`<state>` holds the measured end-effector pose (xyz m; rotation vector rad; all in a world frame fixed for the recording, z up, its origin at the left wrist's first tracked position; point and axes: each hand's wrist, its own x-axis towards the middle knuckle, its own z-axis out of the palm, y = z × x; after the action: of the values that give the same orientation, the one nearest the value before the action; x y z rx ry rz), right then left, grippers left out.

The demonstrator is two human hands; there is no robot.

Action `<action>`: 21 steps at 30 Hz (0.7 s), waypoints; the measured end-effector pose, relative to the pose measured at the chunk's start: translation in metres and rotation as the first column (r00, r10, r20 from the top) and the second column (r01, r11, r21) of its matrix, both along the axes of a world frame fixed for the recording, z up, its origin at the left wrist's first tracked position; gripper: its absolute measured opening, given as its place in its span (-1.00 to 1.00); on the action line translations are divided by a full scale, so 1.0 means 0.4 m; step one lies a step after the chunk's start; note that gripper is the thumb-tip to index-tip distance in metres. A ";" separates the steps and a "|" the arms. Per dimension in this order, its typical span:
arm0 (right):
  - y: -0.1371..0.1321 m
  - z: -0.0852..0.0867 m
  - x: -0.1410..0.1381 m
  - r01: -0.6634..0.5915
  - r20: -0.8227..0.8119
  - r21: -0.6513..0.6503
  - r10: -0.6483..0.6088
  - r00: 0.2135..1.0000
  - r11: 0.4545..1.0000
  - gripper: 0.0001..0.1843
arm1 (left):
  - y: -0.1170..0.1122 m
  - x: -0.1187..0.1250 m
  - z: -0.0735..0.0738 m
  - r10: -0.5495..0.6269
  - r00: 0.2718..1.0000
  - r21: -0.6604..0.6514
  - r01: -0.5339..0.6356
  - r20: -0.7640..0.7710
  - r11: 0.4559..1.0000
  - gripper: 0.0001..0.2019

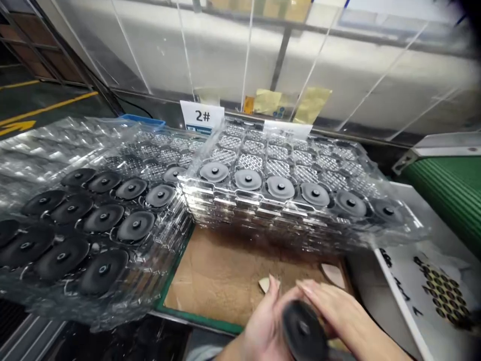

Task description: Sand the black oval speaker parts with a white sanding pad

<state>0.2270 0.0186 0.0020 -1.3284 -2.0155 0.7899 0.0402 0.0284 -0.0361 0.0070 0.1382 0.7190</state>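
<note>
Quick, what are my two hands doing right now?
Left hand: closed, holding a black round speaker part by its edge.
Right hand: fingers closed over the same part's upper edge, holding it too.

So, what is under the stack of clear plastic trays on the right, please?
Brown cardboard shows in front of the stack of clear trays; whatever lies directly beneath the trays is covered and cannot be seen.
</note>
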 end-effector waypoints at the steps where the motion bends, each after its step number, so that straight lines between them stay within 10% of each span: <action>1: -0.024 -0.017 -0.040 -0.038 0.054 0.021 0.037 0.998 0.999 -0.30 | -0.005 -0.012 0.008 0.037 0.999 -0.036 -0.036 0.023 0.999 -0.39; 9: -0.085 -0.088 -0.240 0.117 0.045 -0.059 -0.115 0.992 0.991 0.05 | -0.022 -0.132 0.023 0.363 0.919 -0.247 -0.392 -0.153 0.886 -0.54; 14: -0.026 -0.080 -0.285 0.063 -0.058 -0.060 -0.066 0.996 0.996 -0.45 | -0.035 -0.126 0.032 0.455 0.837 -0.283 -0.535 -0.304 0.796 -0.63; 21: 0.023 -0.074 -0.265 -0.064 -0.221 -0.174 0.024 0.975 0.983 -0.37 | -0.050 -0.150 0.013 0.396 0.898 -0.225 -0.433 -0.192 0.873 -0.63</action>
<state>0.1209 0.0277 -0.0277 -1.2372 -1.8404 1.1118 -0.0199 0.0083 -0.0307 -0.2340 0.3781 1.1288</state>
